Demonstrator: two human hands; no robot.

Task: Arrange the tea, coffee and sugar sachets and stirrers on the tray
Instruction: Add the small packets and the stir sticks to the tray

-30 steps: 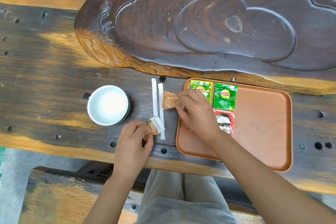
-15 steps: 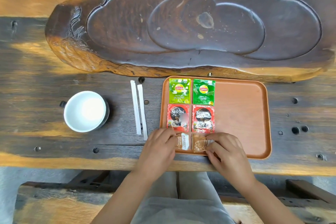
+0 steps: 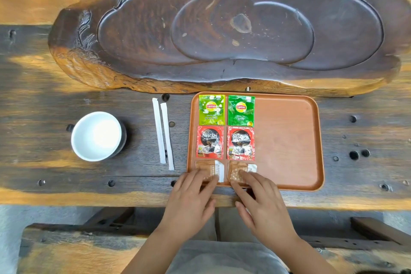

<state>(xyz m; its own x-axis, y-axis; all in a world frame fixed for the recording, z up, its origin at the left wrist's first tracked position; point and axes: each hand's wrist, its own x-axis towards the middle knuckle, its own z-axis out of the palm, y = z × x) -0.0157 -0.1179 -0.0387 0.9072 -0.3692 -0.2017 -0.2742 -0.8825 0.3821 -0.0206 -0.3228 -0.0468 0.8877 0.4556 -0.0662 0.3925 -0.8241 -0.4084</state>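
Both sugar sachets, carried in from beside the stirrers a second ago, now lie flat on the tray [image 3: 289,140], and our hands have eased back toward its near rim. Our left hand [image 3: 189,204] rests spread fingers on the left sugar sachet [image 3: 209,170], gripping nothing; our right hand [image 3: 262,207] presses loosely extended fingertips on the right sugar sachet [image 3: 239,171], likewise not pinching it. On the tray, the sugar pair forms the nearest row at its left end, just beneath two red Nescafe coffee sachets [image 3: 210,142], with two green Lipton tea sachets [image 3: 211,110] along the far rim. We see two white wrapped stirrers [image 3: 163,133] lying side by side on the wooden table just left of the tray, and a white cup [image 3: 96,135] farther left.
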